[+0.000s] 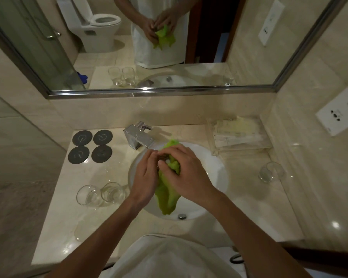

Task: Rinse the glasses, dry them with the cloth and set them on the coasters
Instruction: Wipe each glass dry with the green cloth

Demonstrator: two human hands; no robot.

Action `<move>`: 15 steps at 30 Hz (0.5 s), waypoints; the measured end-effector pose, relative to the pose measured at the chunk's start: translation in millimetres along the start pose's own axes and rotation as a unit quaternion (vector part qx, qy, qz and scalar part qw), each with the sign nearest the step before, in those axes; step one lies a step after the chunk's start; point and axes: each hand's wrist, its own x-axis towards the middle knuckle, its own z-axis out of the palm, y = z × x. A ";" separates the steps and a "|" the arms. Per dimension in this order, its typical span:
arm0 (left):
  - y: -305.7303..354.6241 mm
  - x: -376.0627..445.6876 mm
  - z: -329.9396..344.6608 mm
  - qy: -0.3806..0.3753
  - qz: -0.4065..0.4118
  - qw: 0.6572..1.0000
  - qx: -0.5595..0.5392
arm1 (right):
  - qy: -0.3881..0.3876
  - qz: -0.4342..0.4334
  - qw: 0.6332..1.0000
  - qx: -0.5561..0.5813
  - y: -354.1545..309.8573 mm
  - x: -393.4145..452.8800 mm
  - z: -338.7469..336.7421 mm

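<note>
Over the white sink (pixel 215 167), my left hand (pixel 144 177) and my right hand (pixel 186 173) are closed together around a green cloth (pixel 167 195). The cloth is wrapped on a glass that is almost fully hidden; only a bit of rim shows between my fingers. Two clear glasses (pixel 88 195) (pixel 113 192) stand side by side on the counter left of the sink. Another glass (pixel 270 171) stands on the right side of the counter. Several dark round coasters (pixel 89 146) lie bare at the back left.
A chrome faucet (pixel 139 136) stands behind the sink. A clear tray of packets (pixel 239 133) sits at the back right. A mirror (pixel 169 47) covers the wall above, and a glass shower panel (pixel 12 147) borders the counter on the left.
</note>
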 end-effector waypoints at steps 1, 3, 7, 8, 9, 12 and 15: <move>-0.6 -0.4 -0.4 -0.002 0.012 1.000 0.000 | -0.015 0.023 1.000 0.006 -1.6 1.5 0.1; -3.6 -1.3 -0.7 -0.004 0.021 1.000 0.009 | -0.043 0.067 0.997 0.018 -4.0 6.0 -1.4; -2.0 -7.6 1.8 -0.009 0.043 0.998 0.038 | -0.092 0.156 0.983 0.010 -6.2 17.4 -9.4; -0.5 -9.4 3.0 -0.013 0.043 0.998 0.037 | -0.096 0.185 0.978 0.023 -5.3 19.9 -11.6; 0.2 -10.5 3.7 -0.015 0.039 0.999 0.031 | -0.095 0.218 0.970 0.047 -4.2 22.0 -13.6; -0.7 -10.5 3.6 0.000 0.027 0.999 0.023 | -0.064 0.303 0.943 0.119 -1.5 22.7 -15.5; -2.9 -7.7 3.6 0.024 0.011 0.999 0.036 | 0.010 0.293 0.951 0.095 -1.6 17.2 -11.3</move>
